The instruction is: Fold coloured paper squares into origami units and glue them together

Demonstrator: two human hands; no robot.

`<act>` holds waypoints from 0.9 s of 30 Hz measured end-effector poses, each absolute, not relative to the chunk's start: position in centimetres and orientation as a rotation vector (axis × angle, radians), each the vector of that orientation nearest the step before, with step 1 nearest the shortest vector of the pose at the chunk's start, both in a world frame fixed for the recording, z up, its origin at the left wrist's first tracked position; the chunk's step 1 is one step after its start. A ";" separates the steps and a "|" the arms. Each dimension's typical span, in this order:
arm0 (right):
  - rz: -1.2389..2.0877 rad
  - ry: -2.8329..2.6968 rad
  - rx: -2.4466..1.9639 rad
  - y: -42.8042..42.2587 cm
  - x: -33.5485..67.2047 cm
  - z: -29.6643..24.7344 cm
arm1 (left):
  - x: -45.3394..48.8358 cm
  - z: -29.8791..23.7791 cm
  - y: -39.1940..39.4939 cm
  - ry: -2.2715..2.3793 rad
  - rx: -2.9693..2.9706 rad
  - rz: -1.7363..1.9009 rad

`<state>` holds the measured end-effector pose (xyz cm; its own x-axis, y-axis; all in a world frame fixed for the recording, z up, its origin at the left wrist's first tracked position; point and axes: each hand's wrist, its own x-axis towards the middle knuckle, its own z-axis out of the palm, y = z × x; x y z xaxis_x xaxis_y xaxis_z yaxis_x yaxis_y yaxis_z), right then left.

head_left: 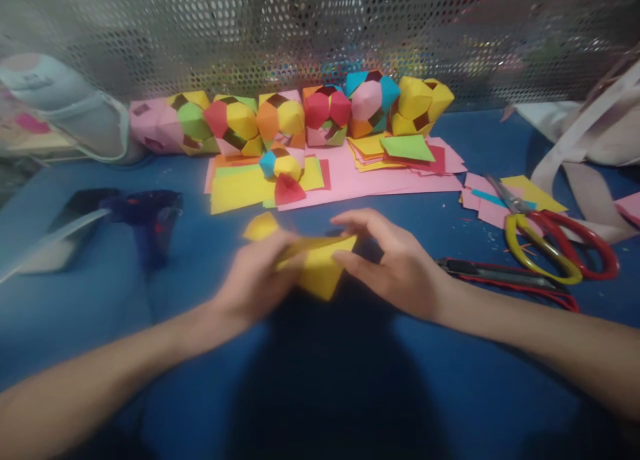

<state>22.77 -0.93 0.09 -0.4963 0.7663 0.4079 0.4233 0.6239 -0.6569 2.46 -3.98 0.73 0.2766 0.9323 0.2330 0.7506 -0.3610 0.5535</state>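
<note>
Both of my hands meet over a folded yellow paper piece (320,270) just above the blue table (320,380). My left hand (255,280) pinches its left side, fingers closed and blurred by motion. My right hand (395,260) grips the right corner between thumb and fingers. A second small yellow folded piece (260,227) lies just behind my left hand.
A row of several coloured paper polyhedra (290,117) lines the mesh wall (320,33) at the back. Loose coloured sheets (360,173) lie before them. Scissors (555,237) and a utility knife (505,277) lie at right, a dark tool (145,213) at left, a white bag (585,133) far right.
</note>
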 end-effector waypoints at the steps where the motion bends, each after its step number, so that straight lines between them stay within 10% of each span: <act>1: 0.763 -2.073 -0.960 -0.9 22.6 -0.2 | 2.6 0.7 -4.0 1.565 2.152 0.783; 7: 1.118 -1.917 -1.034 -0.7 22.1 -0.8 | 3.2 -0.1 -4.2 1.621 1.898 0.875; 27: 0.399 -2.334 -0.805 -0.6 22.0 -2.6 | 2.7 -1.6 -2.6 1.336 2.514 0.842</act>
<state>22.04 -0.62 -2.59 -0.6151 0.6366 0.4651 0.4461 0.7674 -0.4605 2.71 -2.64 -1.57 0.4384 0.8051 0.3995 0.7075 -0.5832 0.3991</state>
